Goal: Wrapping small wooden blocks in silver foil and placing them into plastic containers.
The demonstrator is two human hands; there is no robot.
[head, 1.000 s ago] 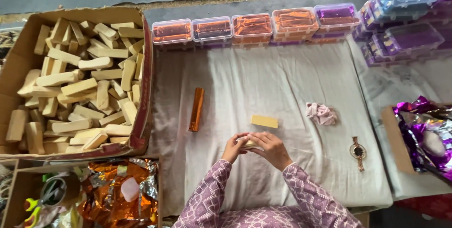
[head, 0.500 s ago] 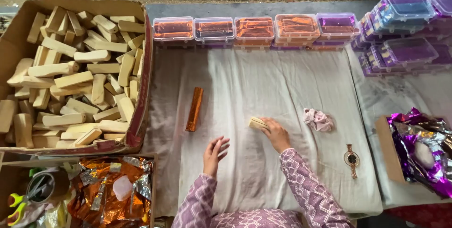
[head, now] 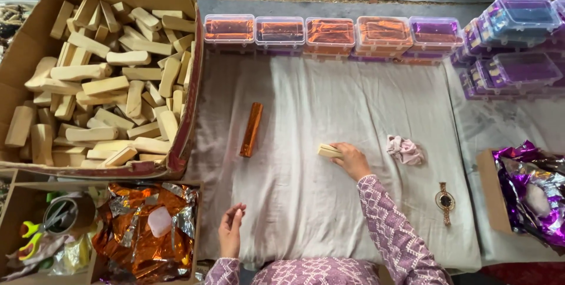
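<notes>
Head view: looks straight down on a worktop (head: 306,202) under a pale grey cloth.
Right hand (head: 352,160): reaches out over the middle of the cloth, fingers curled over one end of a block (head: 328,151), gripping it.
Block: short, pale wood, lying flat on the cloth near its centre, its left end sticking out from under the fingers.
Left hand (head: 231,231): near the front edge of the cloth, loosely half-closed with fingertips drawn together; holds nothing that can be seen, and touches nothing.
Wrapped stick (head: 251,129): a long bar in shiny orange foil, lying on the cloth left of the block and well apart from it.
Rag (head: 404,149): small pink crumpled cloth, just right of the right hand.
Watch (head: 445,201): lies flat on the cloth to the right of the person's patterned sleeve.
Carton (head: 187,114): big cardboard box at the left, heaped with bare wooden blocks.
Cases (head: 329,32): a row of clear lidded boxes along the far edge, four with orange foil inside, one with purple; more purple ones stacked at far right.
Orange foil (head: 141,232): crumpled sheets in a box at lower left.
Purple foil (head: 529,191): crumpled in a box at right.
</notes>
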